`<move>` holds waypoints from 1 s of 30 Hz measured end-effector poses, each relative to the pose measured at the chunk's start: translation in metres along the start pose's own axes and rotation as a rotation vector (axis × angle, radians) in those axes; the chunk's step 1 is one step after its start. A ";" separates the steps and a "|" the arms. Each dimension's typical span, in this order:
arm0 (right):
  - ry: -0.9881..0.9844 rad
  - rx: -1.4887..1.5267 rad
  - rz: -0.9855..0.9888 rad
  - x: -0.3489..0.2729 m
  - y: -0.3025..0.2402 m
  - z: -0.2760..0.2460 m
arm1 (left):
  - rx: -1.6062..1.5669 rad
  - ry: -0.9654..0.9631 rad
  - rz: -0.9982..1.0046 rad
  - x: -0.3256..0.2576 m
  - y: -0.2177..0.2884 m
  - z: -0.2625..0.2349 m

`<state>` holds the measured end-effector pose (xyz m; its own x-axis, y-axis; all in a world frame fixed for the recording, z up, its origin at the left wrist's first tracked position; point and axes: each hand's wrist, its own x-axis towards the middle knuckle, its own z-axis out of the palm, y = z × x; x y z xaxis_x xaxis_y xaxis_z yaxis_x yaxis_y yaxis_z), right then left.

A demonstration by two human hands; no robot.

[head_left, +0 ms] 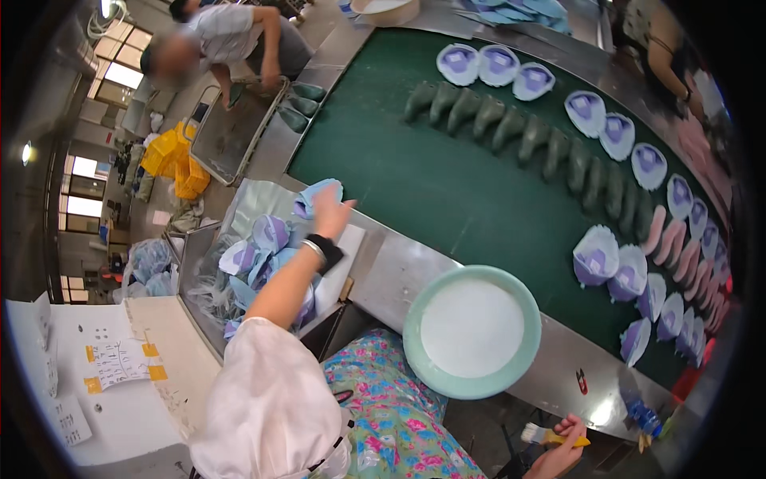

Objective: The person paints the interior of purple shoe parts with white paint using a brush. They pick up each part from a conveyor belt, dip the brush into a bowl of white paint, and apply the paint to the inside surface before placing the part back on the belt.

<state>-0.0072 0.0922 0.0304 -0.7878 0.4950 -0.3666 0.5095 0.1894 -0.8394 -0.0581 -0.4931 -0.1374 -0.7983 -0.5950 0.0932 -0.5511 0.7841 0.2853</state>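
My left hand [332,215] reaches over a bin at the left of the bench. Its fingers are closed on a light blue and purple shoe upper [305,203]. More such shoe uppers [270,233] lie heaped in the plastic-lined bin [263,198] below my wrist. At the lower right, my right hand [563,452] grips a brush [550,437] with a yellow handle and pale bristles. Between my hands, a pale green basin [412,327] of white liquid sits at the bench edge, above my flowered apron [391,391].
A green conveyor belt [415,191] carries dark foot-shaped lasts [511,128], shoe uppers [595,255] and pink insoles [686,259]. Small red snips [582,382] and a blue bottle [643,417] rest on the metal edge. A person [231,40] bends over a cart [199,152]; another [662,48] stands across the belt.
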 end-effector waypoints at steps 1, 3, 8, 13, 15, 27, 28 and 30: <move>-0.040 -0.051 -0.007 0.001 -0.001 0.007 | 0.126 -0.069 -0.114 0.015 -0.052 -0.010; -0.072 -0.154 -0.021 0.002 0.006 0.019 | 0.396 -0.215 -0.107 0.021 -0.110 -0.005; -0.180 -0.091 -0.002 -0.009 -0.002 0.084 | 0.269 -0.356 -0.024 0.041 -0.219 0.047; -0.290 -0.552 -0.666 -0.049 -0.063 0.150 | -1.202 -0.608 -0.273 0.030 -0.010 0.006; -0.353 -0.522 -0.805 -0.079 -0.091 0.187 | -1.536 -0.975 -0.274 -0.009 0.044 -0.020; -0.672 -0.384 -0.736 -0.137 -0.088 0.142 | -1.197 -1.183 0.756 -0.124 0.143 -0.112; -0.725 -0.364 -0.713 -0.143 -0.086 0.137 | -1.211 -1.060 0.889 -0.135 0.148 -0.108; -0.769 -0.345 -0.709 -0.145 -0.081 0.128 | -1.319 -1.086 0.716 -0.146 0.143 -0.117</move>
<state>0.0211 -0.1038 0.1002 -0.8837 -0.4577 -0.0983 -0.1689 0.5076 -0.8448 0.0080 -0.3142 0.0010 -0.8451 0.5268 0.0911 0.0184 -0.1418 0.9897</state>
